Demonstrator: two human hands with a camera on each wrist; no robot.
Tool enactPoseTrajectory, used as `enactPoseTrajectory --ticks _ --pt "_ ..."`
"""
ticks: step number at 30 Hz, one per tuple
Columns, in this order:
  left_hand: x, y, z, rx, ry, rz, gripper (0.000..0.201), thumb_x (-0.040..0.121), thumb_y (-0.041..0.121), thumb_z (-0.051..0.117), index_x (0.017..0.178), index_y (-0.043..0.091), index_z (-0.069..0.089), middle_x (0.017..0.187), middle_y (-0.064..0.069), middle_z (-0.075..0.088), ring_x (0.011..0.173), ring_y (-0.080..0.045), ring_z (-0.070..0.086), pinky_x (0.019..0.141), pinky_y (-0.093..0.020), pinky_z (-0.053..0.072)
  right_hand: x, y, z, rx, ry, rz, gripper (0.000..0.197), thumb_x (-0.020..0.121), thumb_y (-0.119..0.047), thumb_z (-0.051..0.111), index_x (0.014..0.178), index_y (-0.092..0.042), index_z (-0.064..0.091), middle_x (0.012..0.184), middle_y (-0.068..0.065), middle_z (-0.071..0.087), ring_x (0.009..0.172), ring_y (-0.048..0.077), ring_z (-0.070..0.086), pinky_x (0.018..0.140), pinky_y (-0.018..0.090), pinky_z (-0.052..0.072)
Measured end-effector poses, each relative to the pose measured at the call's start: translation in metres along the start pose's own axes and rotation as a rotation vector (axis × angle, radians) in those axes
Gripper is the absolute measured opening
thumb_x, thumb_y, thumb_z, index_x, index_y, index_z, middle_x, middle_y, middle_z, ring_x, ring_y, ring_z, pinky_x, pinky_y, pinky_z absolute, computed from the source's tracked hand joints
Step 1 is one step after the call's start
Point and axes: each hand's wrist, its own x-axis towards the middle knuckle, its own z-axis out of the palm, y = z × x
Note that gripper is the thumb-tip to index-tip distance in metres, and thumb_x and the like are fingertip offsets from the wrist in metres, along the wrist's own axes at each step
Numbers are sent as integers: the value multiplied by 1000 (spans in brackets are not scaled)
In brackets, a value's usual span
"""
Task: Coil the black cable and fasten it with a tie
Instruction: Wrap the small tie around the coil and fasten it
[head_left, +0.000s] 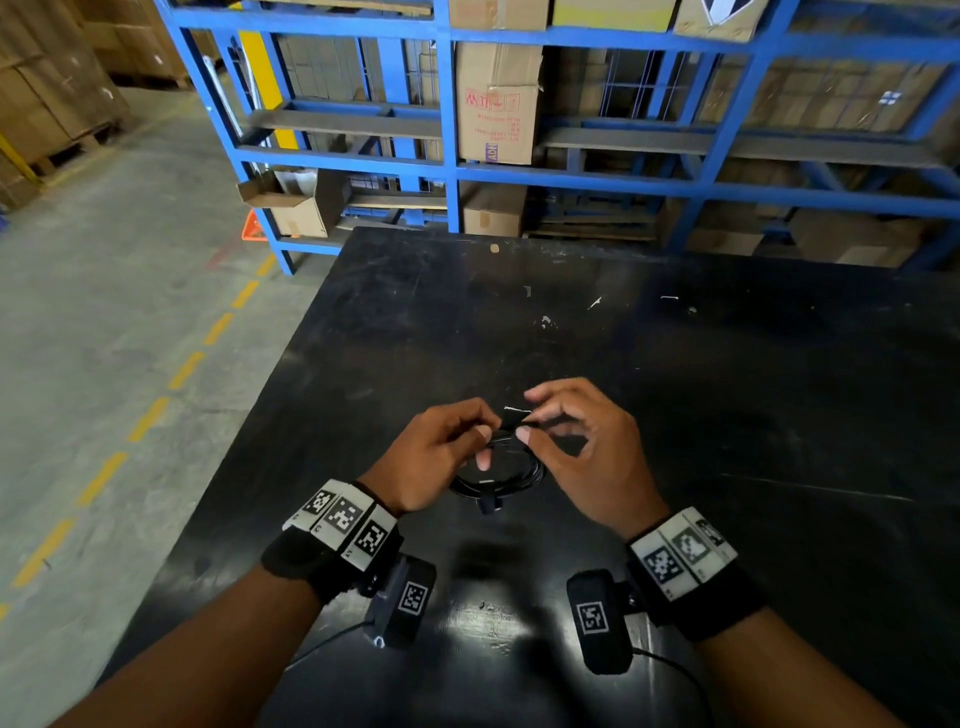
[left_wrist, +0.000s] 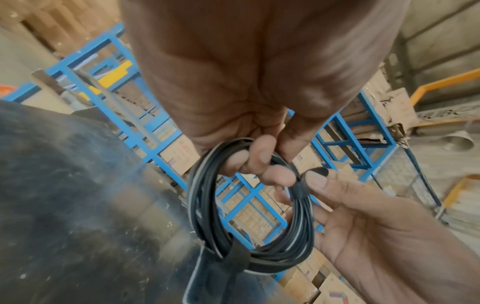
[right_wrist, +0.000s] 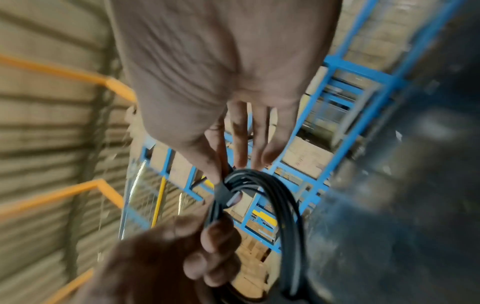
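Note:
The black cable (head_left: 501, 475) is wound into a small coil and held just above the black table (head_left: 701, 364). My left hand (head_left: 480, 441) grips the coil's top with its fingers curled through the loops (left_wrist: 249, 158). A black hook-and-loop tie (left_wrist: 298, 189) wraps the strands beside those fingers. My right hand (head_left: 527, 421) pinches the tie's free end (head_left: 515, 417) between thumb and forefinger, and its thumb (left_wrist: 319, 181) presses on the wrap. A second black strap (left_wrist: 228, 261) circles the coil's lower side, its tail hanging down. The right wrist view is blurred but shows the coil (right_wrist: 285, 205).
Blue steel racking (head_left: 452, 156) loaded with cardboard boxes (head_left: 496, 104) stands behind the table's far edge. Concrete floor with a dashed yellow line (head_left: 150, 415) lies to the left. Small white scraps (head_left: 545, 321) dot the tabletop beyond my hands.

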Motion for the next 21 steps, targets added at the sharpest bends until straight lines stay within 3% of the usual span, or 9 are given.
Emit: enactPoseTrajectory --ticks 2,4,5,9,11,14,16,18,21 --pt "-1 6 -3 78 -42 46 16 101 18 51 94 12 64 68 7 63 65 -15 58 67 -35 48 3 0 -2 159 -35 155 17 79 -1 83 80 -15 72 102 1 77 91 12 76 78 28 62" --pt "-1 11 -5 143 -87 63 15 102 17 51 94 17 64 70 5 65 72 -32 64 73 -46 52 5 2 -5 218 -43 236 22 75 5 85 76 -12 71 89 3 78 82 11 76 77 28 61" --pt "-1 11 -5 159 -105 60 14 102 18 51 95 17 64 70 6 65 74 -34 65 75 -48 53 6 2 -6 225 -43 249 22 72 5 87 76 -10 71 85 5 77 79 12 75 77 28 61" --pt "2 9 -2 89 -101 -2 16 100 20 52 110 12 61 72 7 67 70 -15 63 72 -34 51 10 2 -7 299 -30 327 32 69 7 88 91 -10 72 76 0 76 75 11 74 77 24 61" --pt "4 4 0 -55 -40 -46 24 98 26 59 118 11 58 84 -3 73 77 -16 66 76 -31 54 10 4 -6 389 34 419 33 70 9 86 92 -12 74 78 1 77 77 12 74 78 25 60" --pt "4 -10 1 -122 50 -97 42 88 35 77 121 14 60 112 -10 72 103 -23 72 92 -39 59 9 8 -6 618 167 624 24 79 10 78 89 -11 75 90 13 77 87 24 73 87 40 60" --pt "1 -18 4 -232 40 -196 46 85 18 83 124 9 59 117 -17 72 104 -21 74 89 -37 61 5 16 -5 782 244 750 21 84 9 73 92 -11 74 94 12 78 89 23 74 89 38 60" --pt "-4 -24 10 -421 66 -295 46 86 -2 78 128 1 58 113 -23 75 96 -22 78 82 -32 63 1 26 -1 900 320 845 20 87 6 71 94 -12 74 92 8 80 87 18 76 84 32 59" --pt "-3 -35 17 -583 203 -390 34 88 -7 73 122 -8 64 108 -25 78 88 -23 81 77 -28 63 -5 43 5 1009 397 962 20 88 4 71 98 -13 72 90 6 81 81 12 78 81 28 57"
